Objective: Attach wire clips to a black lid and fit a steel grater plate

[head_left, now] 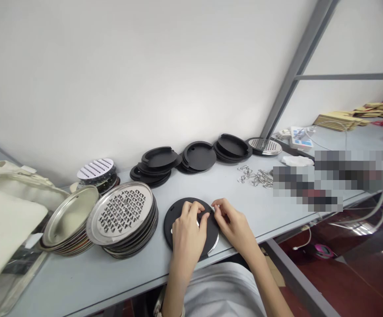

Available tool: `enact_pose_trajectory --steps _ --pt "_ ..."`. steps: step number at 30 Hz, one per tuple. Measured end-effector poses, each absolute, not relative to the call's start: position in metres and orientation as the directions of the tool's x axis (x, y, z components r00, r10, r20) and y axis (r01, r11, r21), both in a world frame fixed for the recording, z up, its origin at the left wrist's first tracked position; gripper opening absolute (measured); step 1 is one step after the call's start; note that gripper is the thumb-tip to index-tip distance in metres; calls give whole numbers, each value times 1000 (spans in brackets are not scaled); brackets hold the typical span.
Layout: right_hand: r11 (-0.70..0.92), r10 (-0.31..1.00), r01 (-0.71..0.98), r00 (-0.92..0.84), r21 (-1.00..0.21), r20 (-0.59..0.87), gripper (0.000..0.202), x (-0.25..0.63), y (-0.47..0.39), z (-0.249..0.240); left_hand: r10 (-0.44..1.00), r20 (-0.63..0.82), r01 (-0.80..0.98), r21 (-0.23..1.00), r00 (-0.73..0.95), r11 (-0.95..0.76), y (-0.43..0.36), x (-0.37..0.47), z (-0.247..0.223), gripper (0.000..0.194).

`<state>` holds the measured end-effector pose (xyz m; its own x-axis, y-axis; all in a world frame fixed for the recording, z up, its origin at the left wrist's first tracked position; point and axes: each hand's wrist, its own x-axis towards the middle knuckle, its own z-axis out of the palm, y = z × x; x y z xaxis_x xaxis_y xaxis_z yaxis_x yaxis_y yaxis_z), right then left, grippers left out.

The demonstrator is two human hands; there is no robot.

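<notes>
1. Left hand: laid over the black disc, fingers bent, thumb near the index finger; I cannot tell if it grips anything.
2. Right hand: fingers curled at the disc's right edge; whether they pinch something is unclear.
3. The disc lies flat on the bench near its front edge, its middle hidden by the left hand.
4. Grater stack left; wire clips right, beyond the right hand.

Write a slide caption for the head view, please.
Left hand and right hand at a black disc, a stacked metal grater nearby.
</notes>
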<state>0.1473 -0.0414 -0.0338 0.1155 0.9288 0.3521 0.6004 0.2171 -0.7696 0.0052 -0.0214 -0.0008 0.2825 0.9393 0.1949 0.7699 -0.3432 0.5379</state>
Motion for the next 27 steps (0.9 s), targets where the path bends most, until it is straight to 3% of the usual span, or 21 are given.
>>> enact_pose_trajectory --steps 6,17,27 --pt "168 910 477 262 -862 322 18 152 -38 -33 934 216 749 558 286 -359 -21 4 -1 1" --pt "188 934 448 192 -874 300 22 153 -37 -30 932 221 748 556 287 -362 -21 4 -2 2" --pt "202 924 557 164 -805 345 24 153 -35 -32 934 220 743 566 281 -357 -21 4 -3 2"
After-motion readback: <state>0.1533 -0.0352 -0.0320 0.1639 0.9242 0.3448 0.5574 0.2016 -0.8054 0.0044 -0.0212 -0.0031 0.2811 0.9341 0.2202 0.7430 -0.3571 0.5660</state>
